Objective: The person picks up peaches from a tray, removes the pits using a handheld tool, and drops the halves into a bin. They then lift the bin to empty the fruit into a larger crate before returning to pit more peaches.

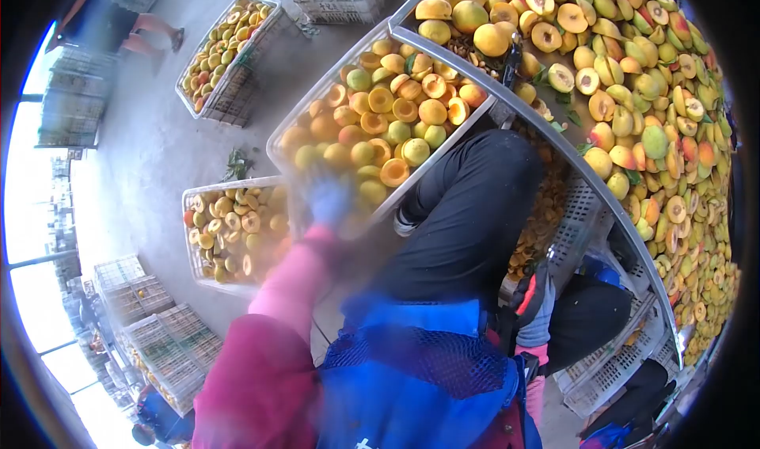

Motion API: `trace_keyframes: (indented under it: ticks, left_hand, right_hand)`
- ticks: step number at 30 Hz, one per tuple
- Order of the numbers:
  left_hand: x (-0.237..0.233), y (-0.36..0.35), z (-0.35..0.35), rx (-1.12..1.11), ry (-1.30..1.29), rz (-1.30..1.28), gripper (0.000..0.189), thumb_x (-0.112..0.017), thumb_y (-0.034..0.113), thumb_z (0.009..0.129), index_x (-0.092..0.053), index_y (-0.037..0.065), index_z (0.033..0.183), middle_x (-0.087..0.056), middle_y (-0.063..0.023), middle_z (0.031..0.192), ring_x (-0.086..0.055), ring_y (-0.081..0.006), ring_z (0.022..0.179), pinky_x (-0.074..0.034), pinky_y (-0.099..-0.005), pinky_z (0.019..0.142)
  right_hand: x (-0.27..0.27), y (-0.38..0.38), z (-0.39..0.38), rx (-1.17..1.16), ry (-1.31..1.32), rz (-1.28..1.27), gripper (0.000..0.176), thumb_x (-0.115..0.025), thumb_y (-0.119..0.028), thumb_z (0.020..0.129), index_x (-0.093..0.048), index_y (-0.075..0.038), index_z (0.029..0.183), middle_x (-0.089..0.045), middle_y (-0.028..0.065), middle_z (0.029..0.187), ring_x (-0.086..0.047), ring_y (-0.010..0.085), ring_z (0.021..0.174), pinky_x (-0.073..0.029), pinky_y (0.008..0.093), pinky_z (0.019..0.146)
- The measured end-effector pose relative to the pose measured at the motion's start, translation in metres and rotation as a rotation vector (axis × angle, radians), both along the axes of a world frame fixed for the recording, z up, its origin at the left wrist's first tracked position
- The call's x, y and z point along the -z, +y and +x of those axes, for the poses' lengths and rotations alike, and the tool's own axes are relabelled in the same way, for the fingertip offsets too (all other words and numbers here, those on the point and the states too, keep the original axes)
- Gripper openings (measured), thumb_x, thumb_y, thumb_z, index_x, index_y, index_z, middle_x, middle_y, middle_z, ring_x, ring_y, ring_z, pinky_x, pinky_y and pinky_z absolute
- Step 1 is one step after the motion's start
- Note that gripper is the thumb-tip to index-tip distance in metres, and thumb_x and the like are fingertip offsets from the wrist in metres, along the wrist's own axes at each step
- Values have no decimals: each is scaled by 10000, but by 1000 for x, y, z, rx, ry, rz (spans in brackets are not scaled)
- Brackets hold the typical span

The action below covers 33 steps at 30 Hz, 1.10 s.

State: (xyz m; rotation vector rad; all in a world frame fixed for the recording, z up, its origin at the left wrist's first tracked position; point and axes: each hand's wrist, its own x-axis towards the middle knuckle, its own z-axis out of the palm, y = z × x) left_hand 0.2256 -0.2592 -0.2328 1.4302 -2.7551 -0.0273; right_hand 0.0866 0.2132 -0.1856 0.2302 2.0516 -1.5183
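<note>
My left hand, in a pale blue glove under a pink sleeve, is over the near left corner of a white plastic crate. The hand is smeared by motion and its fingers do not show clearly. Whole and halved yellow-orange peaches fill this crate, several halves showing pit hollows. Lower down, beside my knee, my right hand wears a grey-blue glove. It is closed around a red-and-black tool, whose working end I cannot make out.
A metal-rimmed table heaped with peaches curves along the right. A black-handled tool lies at its edge. More peach crates stand on the concrete floor. Stacked crates are lower left. People are at the left.
</note>
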Motion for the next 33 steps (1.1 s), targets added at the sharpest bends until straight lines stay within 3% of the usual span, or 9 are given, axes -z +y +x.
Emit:
trace_keyframes:
  ticks: [2,4,10,13,18,23,27,29,33]
  left_hand:
    - [-11,-20,2,105,-192,-434,748,-493,483,886,-288,-9,1410,-286,-234,1449,-295,-397,1322,-245,-468,1083]
    - [-19,-46,-9,-96,297,-201,675,-501,430,900,-335,-1,1392,-336,-236,1422,-346,-377,1299,-298,-450,1056]
    - [-22,-73,-28,160,-317,11,537,-368,444,940,-355,215,1425,-353,-131,1449,-216,-407,1361,-135,-504,1113]
    - [-36,-77,-26,273,-393,-16,552,-375,456,933,-353,208,1426,-359,-135,1445,-214,-408,1362,-156,-499,1107]
    - [-4,-89,-37,91,306,-37,677,-425,511,898,-351,68,1405,-358,-165,1435,-307,-336,1335,-183,-483,1099]
    - [-5,-88,-34,173,-76,62,741,-426,551,879,-333,36,1405,-364,-186,1428,-337,-346,1316,-195,-475,1105]
    - [-45,-71,-90,17,407,-116,460,-535,400,868,-565,60,1176,-542,-199,1134,-486,-360,1094,-394,-467,912]
    - [-108,-37,-141,219,793,-131,344,-622,261,846,-604,66,1128,-599,-168,1057,-545,-347,1016,-439,-427,863]
    - [-206,44,-250,623,882,259,242,-601,179,859,-632,50,1061,-640,-138,1022,-618,-315,866,-474,-390,799]
  right_hand:
    - [-1,-2,-2,37,-70,-32,328,-430,-282,986,-528,-22,1161,-554,95,892,-565,205,775,-473,350,658]
    - [-19,-8,-4,143,-238,-185,295,-440,-321,979,-549,-65,1077,-540,81,841,-570,207,701,-486,376,577]
    - [-54,-64,3,209,-168,-303,207,-523,-275,906,-541,-72,942,-511,56,707,-540,200,579,-429,366,477]
    - [-55,-74,3,165,-114,-328,205,-544,-203,869,-534,-24,969,-513,63,690,-538,206,607,-418,353,522]
    - [-27,-50,2,18,-296,-457,167,-502,-155,897,-526,-34,1009,-504,53,698,-534,179,619,-416,309,529]
    - [-48,-74,-3,-260,172,-102,145,-476,-160,931,-515,-54,1021,-545,67,734,-560,187,576,-467,315,506]
    - [-7,-50,8,11,-238,-289,213,-472,-256,958,-512,-61,1034,-570,83,746,-592,195,595,-502,316,523]
    - [7,-45,10,80,-237,-328,263,-458,-313,968,-515,-64,1028,-568,77,732,-594,192,598,-497,303,517]
    - [-3,-49,0,164,-278,-374,319,-429,-364,979,-532,-63,1006,-542,46,666,-553,172,531,-457,293,455]
